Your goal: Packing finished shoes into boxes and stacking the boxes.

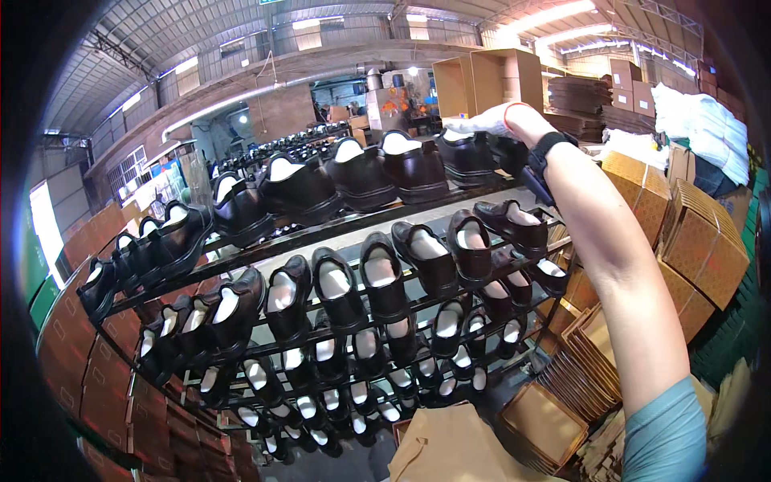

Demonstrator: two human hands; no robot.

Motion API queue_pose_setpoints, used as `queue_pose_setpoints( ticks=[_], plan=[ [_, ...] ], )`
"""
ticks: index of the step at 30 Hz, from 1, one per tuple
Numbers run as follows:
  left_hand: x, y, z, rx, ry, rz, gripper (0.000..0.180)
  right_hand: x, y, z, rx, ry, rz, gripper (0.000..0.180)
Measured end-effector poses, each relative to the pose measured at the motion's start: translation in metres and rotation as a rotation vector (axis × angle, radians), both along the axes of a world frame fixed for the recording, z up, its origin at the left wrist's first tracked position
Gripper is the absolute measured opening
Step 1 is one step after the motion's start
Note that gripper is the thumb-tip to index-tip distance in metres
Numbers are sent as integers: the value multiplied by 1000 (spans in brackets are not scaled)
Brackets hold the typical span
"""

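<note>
Right hand [491, 120] on top-shelf black shoe [466, 157]

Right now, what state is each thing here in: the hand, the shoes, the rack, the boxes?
Right hand: gloved, raised to the top shelf, on a shoe there.
Left hand: out of view.
Shoes: black, stuffed with white filler, lined up in rows.
Rack: tiered, tilted, nearly full.
Open box: upright, flaps up.
Flat boxes: folded, stacked.

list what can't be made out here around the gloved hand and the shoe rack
Head view only:
- Left hand: outside the picture.
- Right hand: its white-gloved fingers lie over the black shoe on the top shelf, grip unclear.
- Lowest rack shelves: shoes too small and dark to count.
- Tan paper: cut off by the lower edge.
</note>
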State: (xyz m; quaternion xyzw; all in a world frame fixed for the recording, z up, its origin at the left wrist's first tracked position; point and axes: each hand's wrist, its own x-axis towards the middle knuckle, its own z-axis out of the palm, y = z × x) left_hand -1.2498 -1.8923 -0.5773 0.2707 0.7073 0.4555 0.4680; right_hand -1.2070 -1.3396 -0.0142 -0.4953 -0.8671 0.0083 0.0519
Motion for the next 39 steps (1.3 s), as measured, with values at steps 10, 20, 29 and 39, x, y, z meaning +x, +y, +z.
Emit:
queue_pose_setpoints(
  ticks=[10, 20, 29, 39],
  plan=[
    [3, -3, 11, 55, -53, -29, 40, 45, 14, -6, -71, 129, 536, 73],
    [-28, -30, -26, 40, -8, 274, 30, 212, -27, -59, -267, 838, 387, 24],
    [-37, 73, -41, 348, -294, 281, 43, 223, -201, -369, -104, 1688, 89, 20],
    [1, 104, -6, 272, 763, 173, 47, 233, -327, -552, -814, 1971, -143, 5]
  ],
)
